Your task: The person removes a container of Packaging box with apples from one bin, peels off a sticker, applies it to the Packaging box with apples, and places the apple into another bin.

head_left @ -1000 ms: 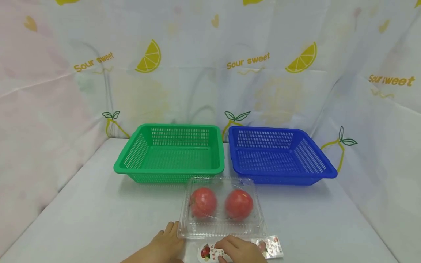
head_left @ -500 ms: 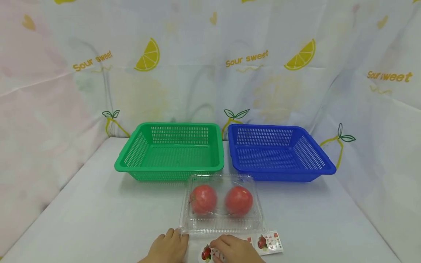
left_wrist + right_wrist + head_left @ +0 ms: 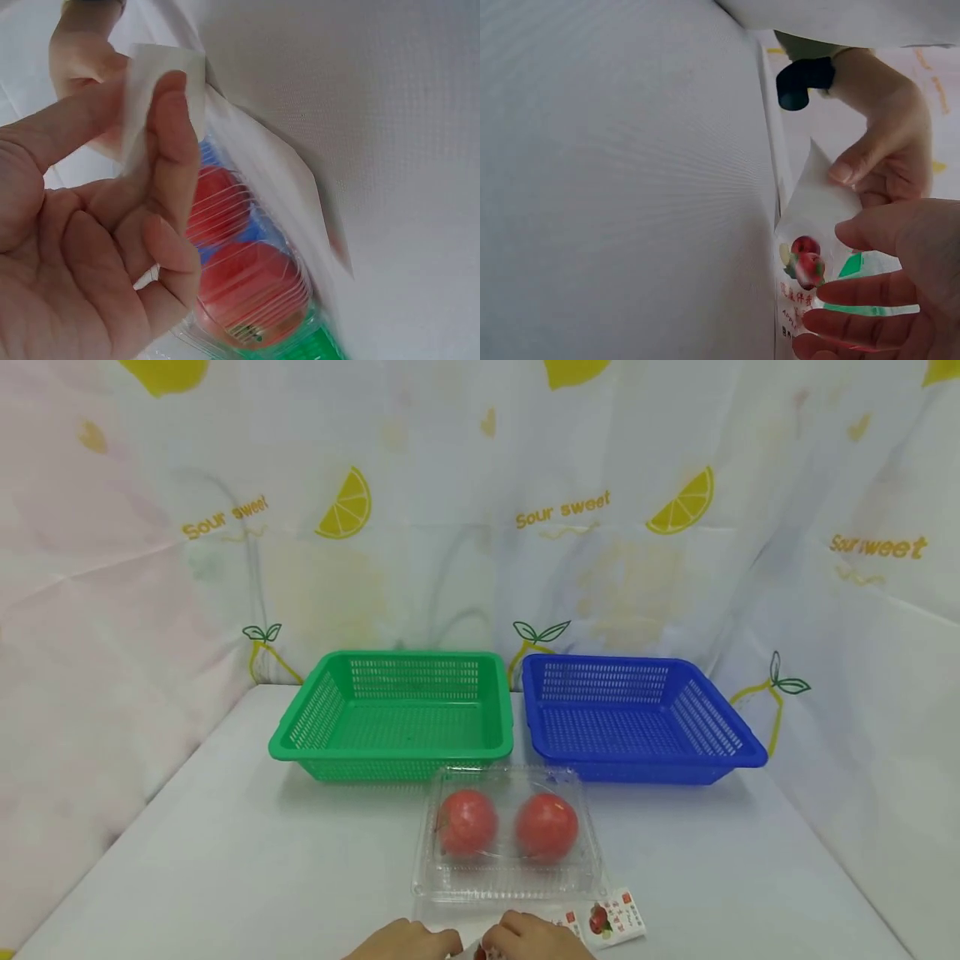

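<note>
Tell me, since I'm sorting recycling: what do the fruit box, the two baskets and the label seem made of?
Fruit box: thin clear plastic, glossy, ribbed; fruit shows through. Green basket and blue basket: stiff moulded plastic, slotted walls. Label, pinched by left hand and right hand: probably printed paper or film; it bends.

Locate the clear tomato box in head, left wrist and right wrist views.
Head: the clear box sits at bottom centre on the table, in front of both baskets.
Left wrist: lower centre, behind the left hand, two tomatoes inside.
Right wrist: not clearly in it.
Shared landmark: the printed label, pinched by both hands.
</note>
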Demonstrator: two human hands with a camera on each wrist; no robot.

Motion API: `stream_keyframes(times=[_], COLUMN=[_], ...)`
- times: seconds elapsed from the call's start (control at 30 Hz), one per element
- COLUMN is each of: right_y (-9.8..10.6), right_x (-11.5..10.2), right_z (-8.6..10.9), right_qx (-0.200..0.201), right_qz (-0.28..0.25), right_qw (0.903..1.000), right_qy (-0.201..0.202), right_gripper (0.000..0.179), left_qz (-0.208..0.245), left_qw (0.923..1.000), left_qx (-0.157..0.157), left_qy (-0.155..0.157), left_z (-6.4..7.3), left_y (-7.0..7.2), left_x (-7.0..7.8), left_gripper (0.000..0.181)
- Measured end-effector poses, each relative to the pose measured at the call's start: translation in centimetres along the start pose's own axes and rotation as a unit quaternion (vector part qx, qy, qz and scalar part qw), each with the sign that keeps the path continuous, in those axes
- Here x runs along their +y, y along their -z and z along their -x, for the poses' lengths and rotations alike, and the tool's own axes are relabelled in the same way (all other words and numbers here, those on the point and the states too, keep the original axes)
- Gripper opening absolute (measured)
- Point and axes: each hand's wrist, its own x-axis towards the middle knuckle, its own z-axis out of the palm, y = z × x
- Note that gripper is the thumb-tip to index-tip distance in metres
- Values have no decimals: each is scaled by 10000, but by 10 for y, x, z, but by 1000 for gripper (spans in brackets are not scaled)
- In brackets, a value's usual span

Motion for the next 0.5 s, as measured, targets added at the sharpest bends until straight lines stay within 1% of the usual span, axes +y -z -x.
stream_keyframes(times=[0.07, 0.1, 0.13, 0.17, 0.23, 0.27, 0.33, 0.37, 0.43, 0.5], right_y=[-3, -4, -5, -5, -4, -3, 0, 1, 4, 6], right_x=[0, 0, 0, 0, -1, -1, -2, -2, -3, -4], right_z=[2, 2, 2, 3, 3, 2, 2, 1, -1, -3], right_qx=[171, 214, 263, 285, 290, 236, 156, 129, 155, 219], right_qz=[-6, 20, 59, 75, 92, 45, -91, -148, -281, -354], right_qw=[9996, 9991, 9984, 9979, 9971, 9975, 9983, 9987, 9988, 9985], right_qy=[243, 360, 490, 581, 694, 658, 551, 478, 373, 348], right_gripper=[14, 13, 12, 11, 10, 9, 8, 8, 9, 11], left_qz=[258, 311, 323, 415, 651, 790, 1239, 1436, 1590, 1639], left_qw=[9981, 9960, 9934, 9912, 9879, 9870, 9851, 9837, 9822, 9813], left_qx=[216, 350, 414, 424, 393, 331, 68, 0, -91, -195], left_qy=[-514, -763, -1018, -1183, -1353, -1357, -1189, -1080, -992, -985], left_z=[-3, -4, -4, -5, -6, -7, -7, -8, -10, -11], left_y=[-1, -2, -3, -3, -4, -3, -1, 1, 6, 10], left_x=[2, 3, 5, 6, 9, 10, 12, 11, 9, 8], left_gripper=[21, 16, 13, 12, 13, 15, 16, 15, 10, 6])
